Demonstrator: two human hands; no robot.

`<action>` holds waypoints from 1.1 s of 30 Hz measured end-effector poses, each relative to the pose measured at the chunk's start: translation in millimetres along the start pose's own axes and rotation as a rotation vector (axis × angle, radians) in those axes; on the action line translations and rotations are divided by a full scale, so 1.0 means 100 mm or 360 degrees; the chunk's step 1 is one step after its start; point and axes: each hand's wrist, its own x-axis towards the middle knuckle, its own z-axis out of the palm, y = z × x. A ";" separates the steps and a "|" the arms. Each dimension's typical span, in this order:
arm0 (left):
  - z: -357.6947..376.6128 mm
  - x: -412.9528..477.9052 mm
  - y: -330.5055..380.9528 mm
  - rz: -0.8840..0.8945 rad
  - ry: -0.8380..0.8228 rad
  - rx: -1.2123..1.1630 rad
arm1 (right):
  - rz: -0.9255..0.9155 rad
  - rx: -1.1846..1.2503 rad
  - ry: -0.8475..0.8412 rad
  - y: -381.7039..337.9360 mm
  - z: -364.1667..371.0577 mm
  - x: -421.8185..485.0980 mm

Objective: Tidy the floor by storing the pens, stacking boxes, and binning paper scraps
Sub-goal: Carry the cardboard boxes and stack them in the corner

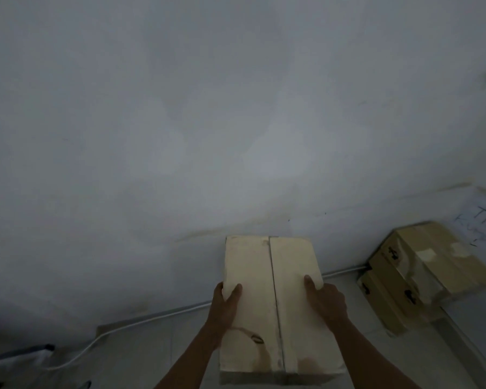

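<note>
The left hand (226, 304) and right hand (324, 301) are gripping the pale cardboard box (253, 262) by its long sides, thumbs lying on the matte, seamed top flaps, its long axis pointing toward the wall (180, 108). The stack of browner boxes (421, 276) is sitting in the corner to the right (nearer the right hand), lying at a different angle, so a rightward swing and a turn are probably coming

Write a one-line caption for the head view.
Left hand and right hand hold a box by its sides before the wall; a stack of boxes sits at right.
</note>
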 end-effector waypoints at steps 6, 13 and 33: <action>0.40 0.10 0.14 0.0085 0.0002 0.0071 | 0.0028 0.0030 -0.0014 0.14 -0.31 0.23; 1.28 0.16 0.29 0.0095 -0.0023 0.0030 | 0.0043 0.0030 -0.0002 0.59 -0.86 0.73; 2.94 0.26 0.64 0.0110 -0.0203 0.0161 | 0.0159 0.0086 0.0113 1.46 -1.99 1.41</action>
